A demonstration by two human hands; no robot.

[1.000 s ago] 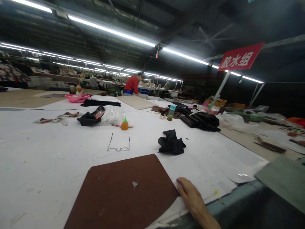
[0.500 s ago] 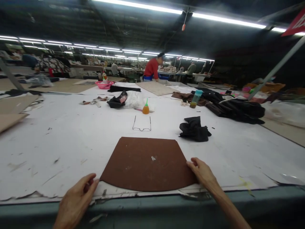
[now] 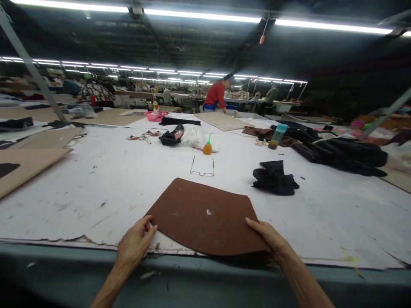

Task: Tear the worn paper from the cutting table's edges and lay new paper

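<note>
A brown sheet [image 3: 205, 218] with straight sides and a curved near edge lies at the front of the white-covered table [image 3: 112, 171]. Its right corner is raised a little off the surface. My left hand [image 3: 136, 239] pinches the sheet's left corner between thumb and fingers. On the right side, my right hand [image 3: 272, 239] grips the sheet, thumb on top and fingers beneath, mostly hidden. Beyond the sheet lie eyeglasses [image 3: 202, 173], and a crumpled black cloth [image 3: 275, 179] is to the right.
An orange bottle [image 3: 207, 148] with a green nozzle stands past the eyeglasses. Farther back are a blue-lidded container [image 3: 278, 137], dark cloth [image 3: 340, 154] and a pink basin [image 3: 155, 115]. A person in red [image 3: 215, 95] leans over a table. Boards [image 3: 35, 164] lie at left.
The brown sheet has turned clockwise, and its right near corner has lifted. My left hand has closed on its left corner; my right hand has taken hold of its right side. The view has shifted left.
</note>
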